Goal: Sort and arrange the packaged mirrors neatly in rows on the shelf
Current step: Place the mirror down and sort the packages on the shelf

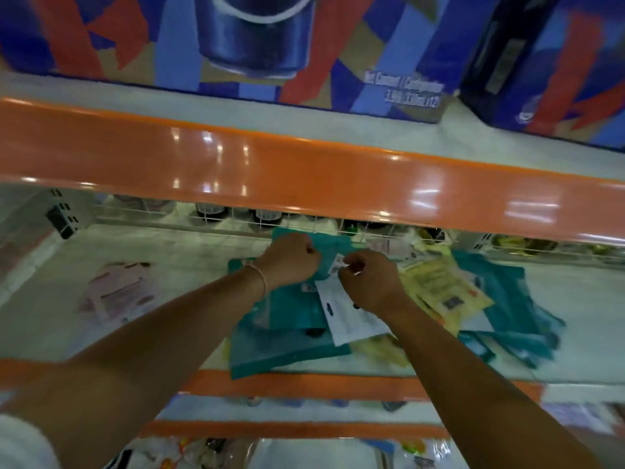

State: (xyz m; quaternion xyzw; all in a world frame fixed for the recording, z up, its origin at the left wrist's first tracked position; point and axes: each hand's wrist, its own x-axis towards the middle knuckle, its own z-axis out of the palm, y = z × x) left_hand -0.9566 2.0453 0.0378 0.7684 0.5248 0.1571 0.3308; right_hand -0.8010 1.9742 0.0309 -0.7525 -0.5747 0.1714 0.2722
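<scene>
Several packaged mirrors lie in a loose heap on the white shelf. Teal packs overlap at the middle, more teal ones spread to the right, and yellow packs sit between them. A white-backed pack lies on top of the heap. My left hand has its fingers curled on an upright teal pack near the back of the shelf. My right hand pinches a small white label on that same pack. A pink pack lies alone at the left.
An orange shelf lip overhangs close above my hands, with blue and orange boxes on it. A white wire fence runs along the back, dark bottles behind it. Lower orange-edged shelves hold more goods.
</scene>
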